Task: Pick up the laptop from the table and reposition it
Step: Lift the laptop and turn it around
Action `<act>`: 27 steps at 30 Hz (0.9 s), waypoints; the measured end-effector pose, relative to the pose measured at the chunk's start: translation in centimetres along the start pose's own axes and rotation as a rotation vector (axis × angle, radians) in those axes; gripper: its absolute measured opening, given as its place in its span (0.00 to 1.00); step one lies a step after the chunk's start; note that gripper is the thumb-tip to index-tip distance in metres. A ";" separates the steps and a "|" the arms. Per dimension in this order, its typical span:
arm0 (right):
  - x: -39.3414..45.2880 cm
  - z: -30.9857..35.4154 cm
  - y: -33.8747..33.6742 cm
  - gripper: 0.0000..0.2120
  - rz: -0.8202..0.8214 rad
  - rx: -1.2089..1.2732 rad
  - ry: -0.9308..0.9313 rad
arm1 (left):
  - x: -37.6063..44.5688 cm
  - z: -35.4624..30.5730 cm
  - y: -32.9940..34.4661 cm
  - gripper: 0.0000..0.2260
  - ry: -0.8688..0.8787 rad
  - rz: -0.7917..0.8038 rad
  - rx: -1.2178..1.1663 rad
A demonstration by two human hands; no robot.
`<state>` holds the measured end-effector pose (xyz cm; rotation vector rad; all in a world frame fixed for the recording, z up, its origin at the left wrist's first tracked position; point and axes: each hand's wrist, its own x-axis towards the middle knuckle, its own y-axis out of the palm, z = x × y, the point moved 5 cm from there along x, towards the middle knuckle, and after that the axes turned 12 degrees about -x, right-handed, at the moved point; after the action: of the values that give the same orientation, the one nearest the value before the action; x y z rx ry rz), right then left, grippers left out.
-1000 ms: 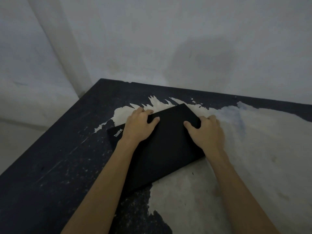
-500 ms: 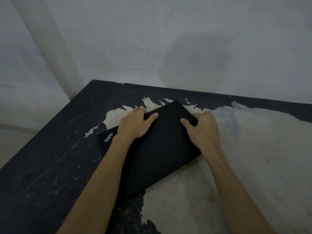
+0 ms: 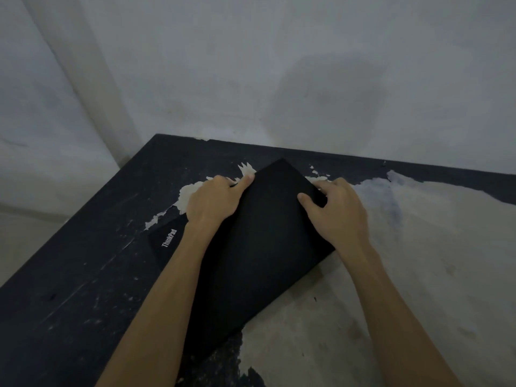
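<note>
A closed black laptop point(image 3: 259, 247) with a white ThinkPad logo lies at an angle on the dark table point(image 3: 69, 289). My left hand point(image 3: 213, 201) grips its far left edge, thumb on the lid and fingers curled over the edge. On the far right edge sits my right hand point(image 3: 336, 213), thumb on top and fingers wrapped around the side. The far corner of the laptop points toward the wall. Whether the laptop rests flat or is slightly raised cannot be told.
The table's black coating is worn away to a pale patch point(image 3: 418, 261) across its right half. A grey wall point(image 3: 279, 79) runs right behind the table's far edge. The table's left edge point(image 3: 69, 222) drops off to the floor.
Both hands have kept their grip while the laptop shifted slightly toward the far edge of the table and turned a little. The view also drifted.
</note>
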<state>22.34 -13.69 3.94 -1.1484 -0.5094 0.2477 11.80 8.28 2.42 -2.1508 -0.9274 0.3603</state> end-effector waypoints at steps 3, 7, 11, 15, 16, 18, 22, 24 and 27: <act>-0.2 0.0 -0.9 0.21 0.026 0.027 0.063 | -0.1 0.6 -0.9 0.36 -0.061 -0.053 -0.017; -0.2 -0.8 -1.8 0.22 -0.019 0.286 0.136 | 0.2 1.0 -2.2 0.36 -0.115 -0.095 -0.131; -0.9 0.4 -0.6 0.32 -0.010 0.830 0.275 | 0.7 1.4 -2.7 0.34 -0.151 -0.110 -0.231; -1.0 1.7 0.5 0.37 -0.047 0.975 0.277 | 0.8 1.5 -2.7 0.35 -0.155 -0.094 -0.382; -0.8 1.5 0.7 0.37 -0.048 0.992 0.290 | 0.8 1.5 -2.6 0.35 -0.156 -0.077 -0.414; -0.4 0.7 0.8 0.37 -0.053 1.026 0.324 | 0.8 1.3 -2.1 0.34 -0.164 -0.028 -0.467; 0.4 -0.8 0.2 0.36 -0.070 1.135 0.340 | 0.3 -0.2 -1.4 0.27 -0.160 0.062 -0.546; 0.7 -1.7 -0.3 0.35 -0.053 1.186 0.351 | 0.0 -1.0 -1.1 0.22 -0.151 0.120 -0.579; 1.1 -2.8 -0.9 0.36 0.000 1.220 0.349 | -0.1 -1.9 -0.5 0.15 -0.113 0.249 -0.650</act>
<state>24.65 -15.88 4.17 0.0137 0.0106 0.2837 12.42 7.40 4.08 -2.8817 -0.9249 0.3324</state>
